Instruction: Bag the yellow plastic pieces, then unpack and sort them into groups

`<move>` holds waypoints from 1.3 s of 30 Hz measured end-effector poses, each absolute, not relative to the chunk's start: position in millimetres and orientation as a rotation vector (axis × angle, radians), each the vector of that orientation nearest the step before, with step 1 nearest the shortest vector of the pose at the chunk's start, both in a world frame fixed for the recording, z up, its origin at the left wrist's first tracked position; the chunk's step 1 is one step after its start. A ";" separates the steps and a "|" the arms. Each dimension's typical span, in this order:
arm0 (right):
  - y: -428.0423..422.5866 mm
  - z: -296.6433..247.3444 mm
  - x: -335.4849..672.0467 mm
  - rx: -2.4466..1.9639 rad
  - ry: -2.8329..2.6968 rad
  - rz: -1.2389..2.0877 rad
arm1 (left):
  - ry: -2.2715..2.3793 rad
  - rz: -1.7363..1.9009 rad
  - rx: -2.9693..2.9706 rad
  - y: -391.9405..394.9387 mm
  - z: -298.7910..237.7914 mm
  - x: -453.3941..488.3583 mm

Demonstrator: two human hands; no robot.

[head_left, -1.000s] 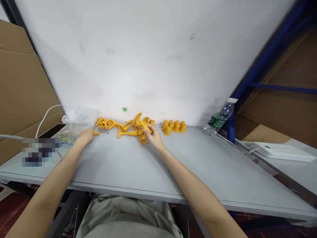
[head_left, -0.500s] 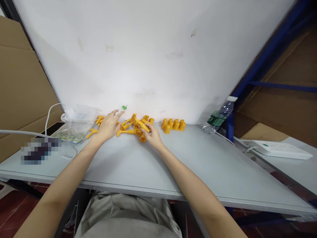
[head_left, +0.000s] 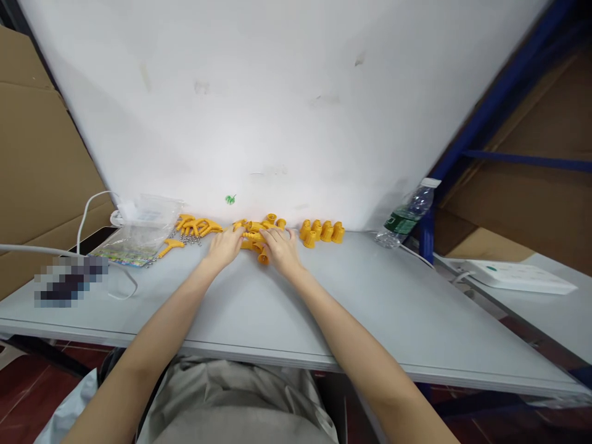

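My left hand [head_left: 224, 248] and my right hand [head_left: 283, 253] are close together over a pile of yellow plastic parts. Their fingers are closed on a yellow ribbed handle [head_left: 252, 236] that spans between them; its ends are hidden by the fingers. Under and behind it lie loose yellow parts, among them a cup-shaped piece [head_left: 263, 256] facing me. Left of my left hand lie several yellow T-shaped handles [head_left: 198, 227] with metal shanks, and one more T-shaped handle [head_left: 170, 246] sits nearer me. Right of my right hand stand several yellow cup-shaped pieces [head_left: 326, 231] in a group.
At left are a clear plastic bag [head_left: 155, 216], a printed sheet [head_left: 127, 250], a dark phone-like slab [head_left: 98, 239] and white cables. A water bottle [head_left: 407, 216] leans at right, near a white power strip [head_left: 518, 275]. A white panel [head_left: 287, 111] rises behind the table.
My left hand has come right and down from above the T-shaped handles to grip the ribbed handle. My right hand, still holding it, has lowered and turned it nearly level.
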State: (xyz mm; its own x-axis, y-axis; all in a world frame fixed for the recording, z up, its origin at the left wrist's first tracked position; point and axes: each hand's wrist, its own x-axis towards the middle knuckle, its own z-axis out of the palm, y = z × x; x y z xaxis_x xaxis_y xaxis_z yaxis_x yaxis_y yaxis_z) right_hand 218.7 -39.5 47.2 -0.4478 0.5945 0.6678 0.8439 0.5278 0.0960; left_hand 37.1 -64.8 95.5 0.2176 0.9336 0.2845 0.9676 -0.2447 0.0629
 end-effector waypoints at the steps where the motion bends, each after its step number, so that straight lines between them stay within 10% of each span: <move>1: -40.8 47.9 216.4 -1.177 -2.207 -0.557 | -1.849 -0.409 -2.349 -65.4 93.8 36.2; 39: -41.7 55.4 225.9 -1.248 -2.232 -0.479 | -1.712 -1.310 -2.821 -42.4 56.9 30.9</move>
State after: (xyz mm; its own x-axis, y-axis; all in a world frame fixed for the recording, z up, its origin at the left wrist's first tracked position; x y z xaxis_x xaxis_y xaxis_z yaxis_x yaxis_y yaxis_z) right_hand 225.9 -41.7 55.4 -0.4305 0.6699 0.6049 0.8590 0.5098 0.0468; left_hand 30.9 -42.4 56.9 0.2929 0.8814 0.3705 0.5879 -0.4716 0.6572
